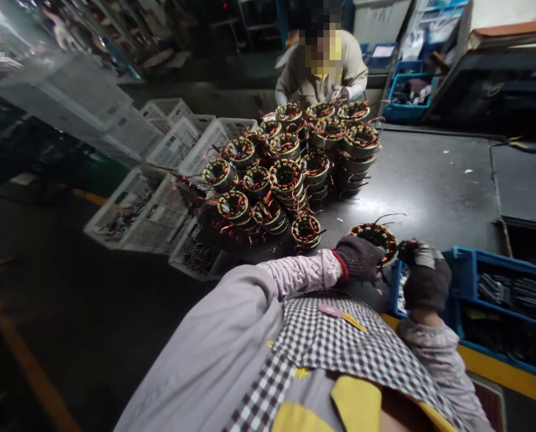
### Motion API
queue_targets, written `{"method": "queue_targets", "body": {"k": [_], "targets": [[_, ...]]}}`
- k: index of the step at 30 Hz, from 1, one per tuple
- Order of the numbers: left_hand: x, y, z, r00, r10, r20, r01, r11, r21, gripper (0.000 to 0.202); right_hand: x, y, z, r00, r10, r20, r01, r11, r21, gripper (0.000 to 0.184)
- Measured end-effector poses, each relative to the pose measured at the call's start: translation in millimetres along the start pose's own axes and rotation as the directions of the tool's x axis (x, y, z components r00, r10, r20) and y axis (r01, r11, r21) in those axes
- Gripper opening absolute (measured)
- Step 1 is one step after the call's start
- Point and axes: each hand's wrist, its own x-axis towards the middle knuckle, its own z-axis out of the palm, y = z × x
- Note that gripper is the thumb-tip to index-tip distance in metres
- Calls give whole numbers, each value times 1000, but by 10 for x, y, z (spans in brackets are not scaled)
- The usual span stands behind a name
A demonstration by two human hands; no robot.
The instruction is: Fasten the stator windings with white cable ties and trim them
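My left hand (360, 259), in a dark glove with a red cuff, is closed on the near left side of a motor stator (387, 240). This ring of copper windings is tilted up off the dark table, and a loose wire sticks out above it. At the ring's right edge is my right hand (427, 276), gloved too, with pale tape around a finger. Its fingers are pinched together, and whatever is between them is too small to make out. One single stator (306, 231) stands on the table to the left, in front of many stacked stators (286, 175).
Across the table (423, 174) a co-worker (322, 66) stands behind the stacks. Blue bins (511, 255) with dark parts sit at my right, beside a small blue box (400, 288). White crates (135, 210) line the left side. Pliers (517, 144) lie at the right.
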Motion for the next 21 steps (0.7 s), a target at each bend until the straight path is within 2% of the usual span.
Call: {"method": "queue_targets", "body": {"k": [3, 6, 9, 12, 15, 18, 20, 21], "targets": [[-171, -264, -291, 999, 8, -47, -13, 993, -117, 28, -129, 41, -62, 998, 56, 14, -56, 998, 30, 33], [-428, -651, -503, 984, -131, -122, 125, 991, -56, 33, -220, 95, -168, 992, 116, -49, -117, 993, 0, 27], [-603, -1009, -498, 951, -284, -121, 297, 950, 99, 37, -319, 199, -275, 990, 121, -70, -129, 985, -116, 28], [-651, -1239, -346, 934, -352, -64, 358, 917, 176, 41, -383, 237, -257, 999, 45, 5, -44, 984, -174, 31], [-678, -1343, -268, 926, -375, -54, 378, 904, 202, 48, -345, 160, -73, 988, -117, 103, 140, 959, -246, 29], [-731, -1339, -365, 921, -383, -78, 390, 899, 200, 50, -229, 74, 194, 950, -207, 235, 284, 883, -374, 28], [-720, -1252, -460, 935, -326, -142, 347, 923, 167, 56, -147, 69, 348, 937, -206, 282, 314, 850, -422, 27], [-681, -1178, -489, 951, -250, -181, 277, 950, 144, 60, -110, 87, 405, 936, -201, 290, 315, 847, -428, 27]]}}
